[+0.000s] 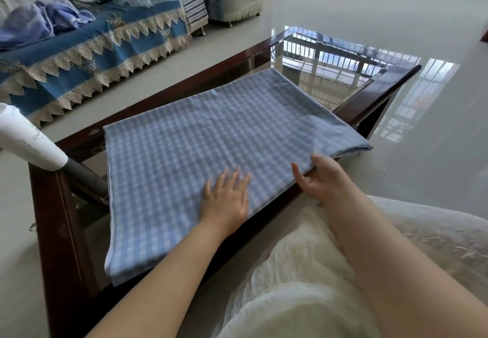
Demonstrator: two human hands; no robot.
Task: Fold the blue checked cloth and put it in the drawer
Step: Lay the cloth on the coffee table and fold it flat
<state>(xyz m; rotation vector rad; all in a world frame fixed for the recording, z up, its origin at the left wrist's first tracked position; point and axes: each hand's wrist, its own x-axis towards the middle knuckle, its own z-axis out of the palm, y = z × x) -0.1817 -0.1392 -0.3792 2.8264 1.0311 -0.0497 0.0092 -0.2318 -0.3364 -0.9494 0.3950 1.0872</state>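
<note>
The blue checked cloth [211, 147] lies folded into a flat rectangle of several layers on a glass-topped coffee table [343, 73]. My left hand [225, 200] rests flat on its near part, palm down, fingers spread. At the cloth's near right edge is my right hand [320, 179], fingers apart and curled at the table's rim; thumb and fingertips touch the cloth but do not clearly grip it. No drawer is in view.
The table has a dark wooden frame [60, 218]. A white hair dryer [29, 139] lies on its left corner. A sofa with a blue lace-trimmed cover [87, 55] and loose blue clothes [45, 20] stands beyond. Glossy tiled floor [396, 7] spreads right. White fabric covers my lap [303, 285].
</note>
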